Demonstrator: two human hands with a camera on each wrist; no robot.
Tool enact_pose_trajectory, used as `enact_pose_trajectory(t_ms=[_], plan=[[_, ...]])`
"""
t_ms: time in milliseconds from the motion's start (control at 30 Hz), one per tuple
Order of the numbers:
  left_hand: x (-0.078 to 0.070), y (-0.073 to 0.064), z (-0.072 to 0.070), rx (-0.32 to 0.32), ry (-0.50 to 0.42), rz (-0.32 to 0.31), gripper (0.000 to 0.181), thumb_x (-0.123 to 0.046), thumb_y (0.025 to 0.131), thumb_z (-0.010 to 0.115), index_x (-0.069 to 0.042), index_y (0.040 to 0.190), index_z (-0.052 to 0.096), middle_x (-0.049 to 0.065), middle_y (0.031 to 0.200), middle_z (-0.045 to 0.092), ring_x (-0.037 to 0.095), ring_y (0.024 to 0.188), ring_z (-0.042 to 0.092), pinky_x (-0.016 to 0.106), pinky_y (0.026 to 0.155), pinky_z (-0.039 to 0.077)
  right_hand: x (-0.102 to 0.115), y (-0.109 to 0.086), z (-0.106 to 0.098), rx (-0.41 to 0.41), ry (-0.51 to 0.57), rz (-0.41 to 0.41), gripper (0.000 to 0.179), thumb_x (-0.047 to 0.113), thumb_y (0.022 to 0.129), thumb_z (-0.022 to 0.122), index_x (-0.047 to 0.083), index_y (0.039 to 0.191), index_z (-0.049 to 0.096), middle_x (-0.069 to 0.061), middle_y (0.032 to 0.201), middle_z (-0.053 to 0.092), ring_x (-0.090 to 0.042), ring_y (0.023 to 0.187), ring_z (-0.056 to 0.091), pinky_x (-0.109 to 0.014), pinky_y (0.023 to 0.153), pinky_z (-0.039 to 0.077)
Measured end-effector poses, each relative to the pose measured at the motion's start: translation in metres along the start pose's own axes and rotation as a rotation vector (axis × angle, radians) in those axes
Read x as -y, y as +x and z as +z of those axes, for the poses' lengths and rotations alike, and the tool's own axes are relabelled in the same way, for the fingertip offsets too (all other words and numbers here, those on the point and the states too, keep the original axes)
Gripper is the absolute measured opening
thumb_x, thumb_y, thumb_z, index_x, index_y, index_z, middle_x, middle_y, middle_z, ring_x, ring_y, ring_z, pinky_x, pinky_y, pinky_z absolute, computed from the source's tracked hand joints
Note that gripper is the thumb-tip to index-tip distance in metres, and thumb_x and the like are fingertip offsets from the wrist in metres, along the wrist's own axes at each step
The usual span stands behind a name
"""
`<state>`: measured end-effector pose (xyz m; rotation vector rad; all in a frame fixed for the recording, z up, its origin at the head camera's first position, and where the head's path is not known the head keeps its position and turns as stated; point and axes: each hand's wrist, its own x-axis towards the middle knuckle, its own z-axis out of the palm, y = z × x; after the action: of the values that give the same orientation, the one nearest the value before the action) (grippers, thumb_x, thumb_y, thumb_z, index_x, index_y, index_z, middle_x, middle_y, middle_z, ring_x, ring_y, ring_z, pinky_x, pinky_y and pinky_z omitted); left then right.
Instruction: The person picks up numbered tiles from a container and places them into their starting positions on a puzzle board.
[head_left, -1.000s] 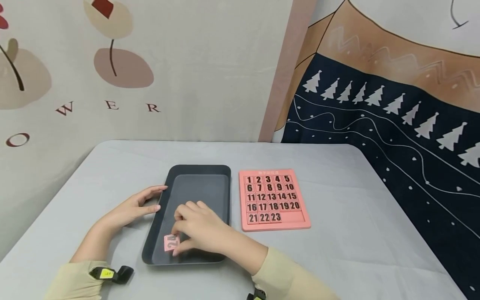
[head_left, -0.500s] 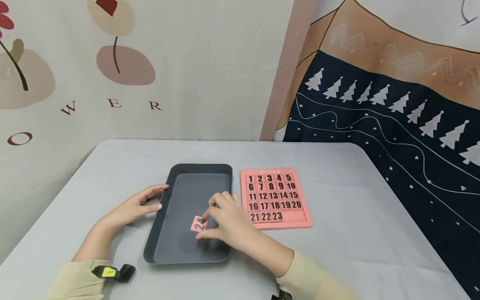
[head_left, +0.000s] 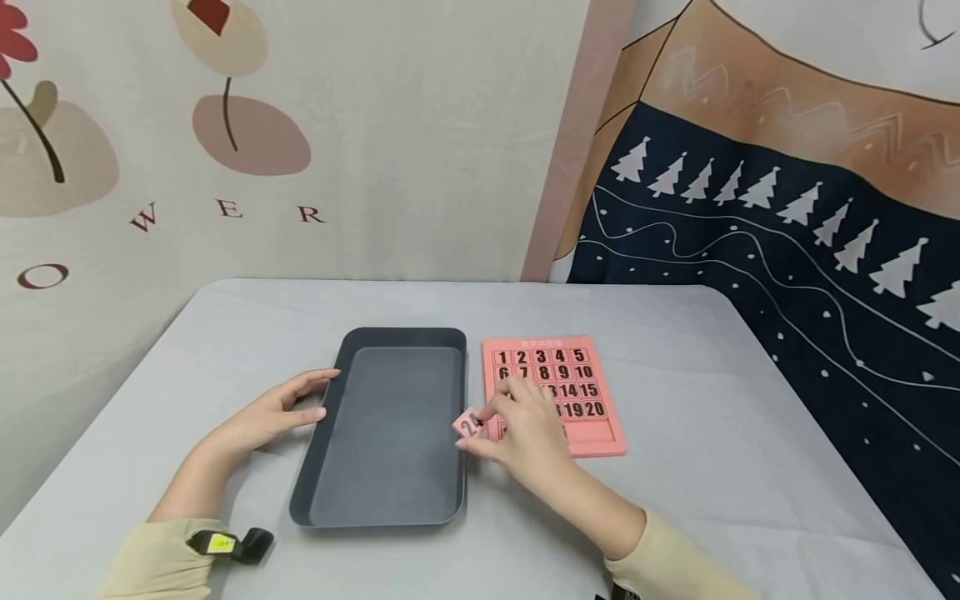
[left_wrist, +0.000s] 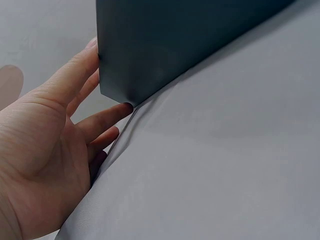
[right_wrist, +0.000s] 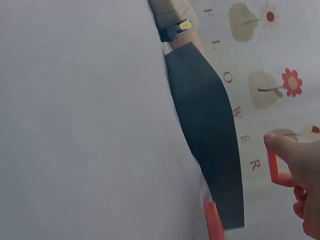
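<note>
Between thumb and fingers my right hand pinches a pink number tile marked 24, held tilted over the gap between the dark grey tray and the pink number board. The right wrist view shows the tile edge-on in the pinch, off the table. My left hand touches the tray's left wall with straight fingers and thumb; in the left wrist view fingertips meet the tray's side. Rows of numbered tiles fill the board, with an open slot at its lower right. My right hand covers some lower-left tiles.
A white cloth covers the table. Behind it hang a pale printed curtain and a dark cloth with white trees. The tray's inside shows bare grey.
My right hand has carried the 24 tile from low in the tray rightward and away from me, to the board's left edge. My left hand has stayed at the tray.
</note>
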<state>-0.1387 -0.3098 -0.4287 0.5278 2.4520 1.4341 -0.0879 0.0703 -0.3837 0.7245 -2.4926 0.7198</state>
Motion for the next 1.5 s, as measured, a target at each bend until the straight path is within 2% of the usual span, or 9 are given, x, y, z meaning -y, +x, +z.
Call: enact_pose_trajectory(t_ms=[200, 500, 700, 767, 867, 1067, 1133, 1300, 1500], plan=[[-0.002, -0.003, 0.002, -0.008, 0.006, 0.001, 0.058, -0.021, 0.096, 0.060, -0.010, 0.147, 0.035, 0.019, 0.147, 0.035, 0.039, 0.135, 0.026, 0.020, 0.096, 0.031, -0.018, -0.012, -0.015, 0.011, -0.025, 0.130, 0.040, 0.045, 0.060, 0.088, 0.015, 0.073, 0.065, 0.005, 0.092, 0.052, -0.017, 0.087, 0.046, -0.036, 0.078, 0.036], [-0.006, -0.005, 0.007, -0.017, 0.007, -0.003, 0.058, -0.021, 0.096, 0.060, -0.011, 0.147, 0.036, 0.020, 0.147, 0.035, 0.040, 0.135, 0.027, 0.023, 0.097, 0.032, -0.047, -0.031, -0.033, 0.018, -0.083, 0.232, 0.040, 0.042, 0.060, 0.089, 0.014, 0.070, 0.062, 0.001, 0.093, 0.052, -0.021, 0.090, 0.046, -0.037, 0.078, 0.034], [-0.008, -0.006, 0.007, -0.009, 0.001, -0.004, 0.058, -0.020, 0.096, 0.060, -0.009, 0.147, 0.034, 0.022, 0.147, 0.033, 0.043, 0.135, 0.025, 0.052, 0.102, 0.028, -0.061, -0.040, -0.043, 0.035, -0.132, 0.299, 0.041, 0.043, 0.063, 0.087, 0.012, 0.069, 0.061, -0.003, 0.096, 0.055, -0.024, 0.088, 0.047, -0.037, 0.076, 0.034], [-0.008, -0.006, 0.007, -0.009, 0.000, -0.003, 0.058, -0.020, 0.096, 0.060, -0.009, 0.147, 0.034, 0.022, 0.147, 0.033, 0.043, 0.135, 0.024, 0.057, 0.101, 0.027, -0.064, -0.042, -0.046, 0.044, -0.144, 0.322, 0.041, 0.043, 0.063, 0.087, 0.012, 0.069, 0.061, -0.005, 0.097, 0.056, -0.025, 0.088, 0.047, -0.038, 0.076, 0.034], [-0.007, -0.006, 0.007, -0.007, 0.001, 0.006, 0.058, -0.019, 0.096, 0.060, -0.008, 0.147, 0.034, 0.023, 0.147, 0.033, 0.044, 0.135, 0.025, 0.055, 0.101, 0.028, -0.069, -0.046, -0.049, 0.055, -0.158, 0.354, 0.041, 0.044, 0.064, 0.087, 0.014, 0.066, 0.058, -0.007, 0.096, 0.056, -0.026, 0.086, 0.047, -0.039, 0.075, 0.034], [-0.005, -0.006, 0.006, -0.012, 0.008, -0.013, 0.058, -0.021, 0.096, 0.060, -0.011, 0.147, 0.035, 0.019, 0.148, 0.034, 0.039, 0.136, 0.026, 0.032, 0.100, 0.032, -0.076, -0.053, -0.051, 0.068, -0.187, 0.405, 0.042, 0.042, 0.064, 0.087, 0.014, 0.064, 0.055, -0.006, 0.093, 0.054, -0.025, 0.084, 0.046, -0.039, 0.073, 0.032], [-0.006, -0.005, 0.006, -0.008, 0.008, -0.009, 0.059, -0.021, 0.096, 0.060, -0.010, 0.148, 0.034, 0.020, 0.148, 0.033, 0.040, 0.135, 0.025, 0.035, 0.101, 0.032, -0.077, -0.054, -0.052, 0.067, -0.199, 0.415, 0.043, 0.043, 0.064, 0.086, 0.014, 0.063, 0.054, -0.006, 0.092, 0.054, -0.026, 0.083, 0.045, -0.039, 0.072, 0.032], [-0.008, -0.005, 0.007, -0.008, 0.004, 0.016, 0.058, -0.018, 0.096, 0.060, -0.007, 0.147, 0.034, 0.023, 0.147, 0.033, 0.043, 0.135, 0.025, 0.058, 0.101, 0.026, -0.079, -0.058, -0.053, 0.060, -0.219, 0.422, 0.046, 0.044, 0.064, 0.086, 0.013, 0.061, 0.053, -0.007, 0.090, 0.054, -0.026, 0.080, 0.045, -0.039, 0.069, 0.031], [-0.010, -0.005, 0.007, -0.008, -0.016, 0.021, 0.058, -0.016, 0.096, 0.060, -0.006, 0.147, 0.034, 0.024, 0.147, 0.033, 0.043, 0.135, 0.025, 0.061, 0.101, 0.023, -0.083, -0.062, -0.052, 0.079, -0.237, 0.438, 0.046, 0.046, 0.064, 0.085, 0.013, 0.062, 0.054, -0.008, 0.090, 0.055, -0.026, 0.078, 0.045, -0.039, 0.069, 0.032]])
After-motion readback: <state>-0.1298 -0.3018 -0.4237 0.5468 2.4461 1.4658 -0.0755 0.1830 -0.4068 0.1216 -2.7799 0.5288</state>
